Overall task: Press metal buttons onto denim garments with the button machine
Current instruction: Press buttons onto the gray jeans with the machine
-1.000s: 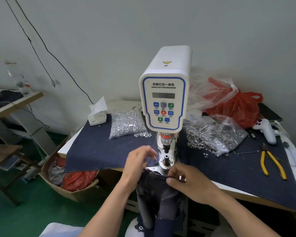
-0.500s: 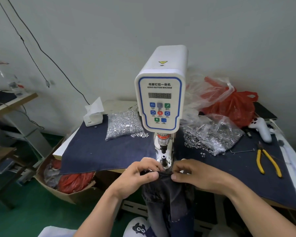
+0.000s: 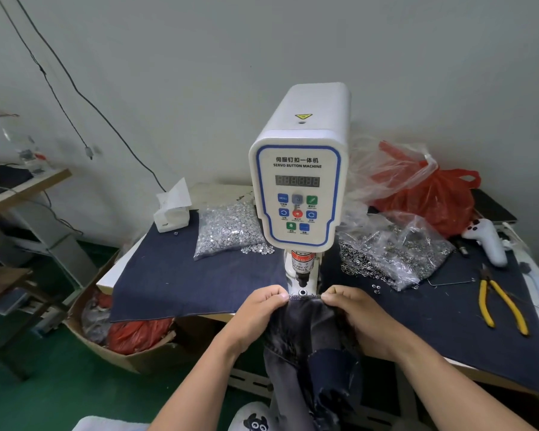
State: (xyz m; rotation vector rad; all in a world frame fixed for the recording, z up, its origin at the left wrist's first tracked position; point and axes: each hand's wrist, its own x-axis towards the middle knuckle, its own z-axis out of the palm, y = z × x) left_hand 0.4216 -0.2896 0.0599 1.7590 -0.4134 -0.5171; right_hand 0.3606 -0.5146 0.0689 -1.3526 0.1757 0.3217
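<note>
A white servo button machine (image 3: 301, 169) stands at the table's front middle, its press head (image 3: 302, 276) just above the lower die. A dark denim garment (image 3: 311, 346) hangs down off the table edge in front of it. My left hand (image 3: 257, 312) pinches the garment's top edge on the left, and my right hand (image 3: 355, 315) pinches it on the right. The edge is stretched flat between them, right below the press head. A bag of silver buttons (image 3: 227, 228) lies left of the machine, a bag of metal rings (image 3: 392, 253) right of it.
Dark denim cloth (image 3: 181, 281) covers the table. Yellow pliers (image 3: 498, 303) and a white controller (image 3: 489, 241) lie at the right, red plastic bags (image 3: 430, 194) behind. A tissue box (image 3: 171, 213) sits at the back left. A cardboard box (image 3: 112, 343) stands on the green floor.
Both hands have closed in on the garment's top edge and pulled it taut under the press head. Earlier the left hand hovered open above the cloth.
</note>
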